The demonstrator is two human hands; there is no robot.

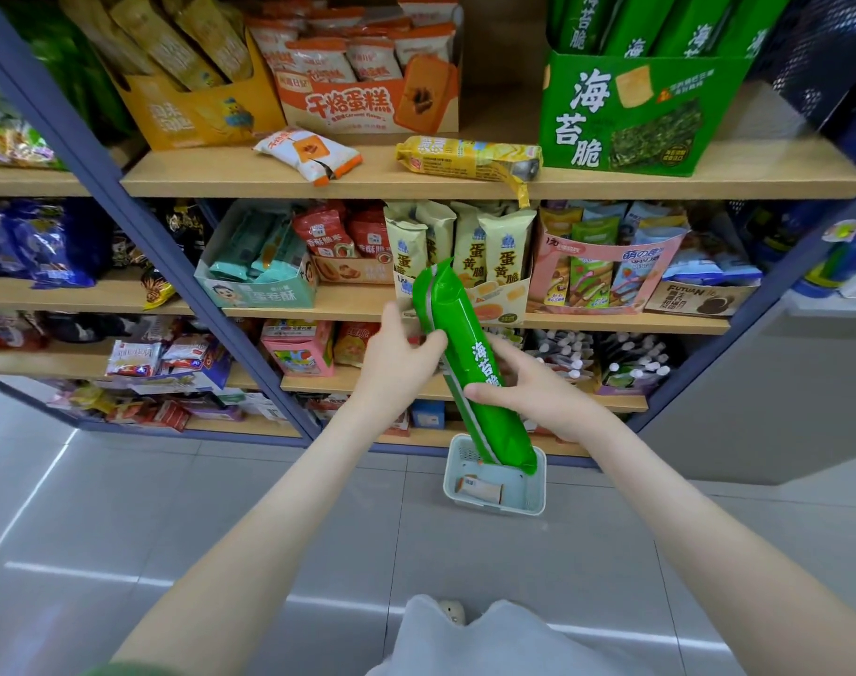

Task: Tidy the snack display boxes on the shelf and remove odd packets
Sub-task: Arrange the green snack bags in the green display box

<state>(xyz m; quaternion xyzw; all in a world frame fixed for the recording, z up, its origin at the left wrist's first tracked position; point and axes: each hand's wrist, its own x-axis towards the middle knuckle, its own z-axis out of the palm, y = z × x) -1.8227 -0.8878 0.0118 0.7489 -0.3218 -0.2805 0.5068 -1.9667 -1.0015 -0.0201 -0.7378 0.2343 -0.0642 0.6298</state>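
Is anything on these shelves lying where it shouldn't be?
Two packets lie loose on the top shelf instead of standing in boxes: a white packet in front of the orange box, and a yellow packet beside the green box, its end hanging over the edge. The left hand and right hand grip a green packet.

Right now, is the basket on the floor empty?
No: a small packet lies in the basket; the green packet hides one corner.

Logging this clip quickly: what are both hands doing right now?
Left hand: grips the green packet near its top.
Right hand: grips the same packet lower down.
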